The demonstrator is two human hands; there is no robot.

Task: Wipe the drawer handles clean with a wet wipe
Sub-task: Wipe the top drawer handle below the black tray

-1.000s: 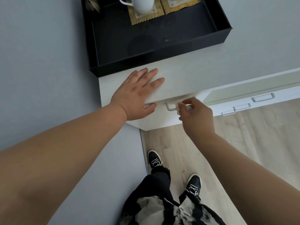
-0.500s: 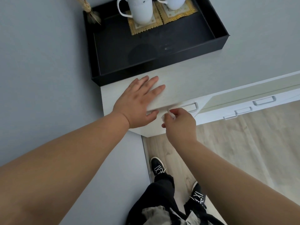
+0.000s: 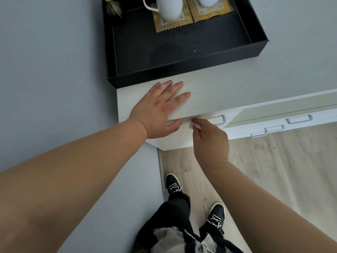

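Wet wipe (image 3: pixel 191 125) pinched in my right hand (image 3: pixel 209 138) at the left end of the top drawer handle (image 3: pixel 218 119).
My left hand (image 3: pixel 158 110) lies flat, fingers spread, on the cabinet top (image 3: pixel 228 94); wipe looks limp and light, so I judge it best bunched at the fingertips around the rigid bar.

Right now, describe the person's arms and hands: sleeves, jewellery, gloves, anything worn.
Both forearms are bare up to the frame edge, with no sleeve in view. The left hand and right hand wear no gloves; no rings, watch or bracelet show at fingers or wrists. No markings are visible.
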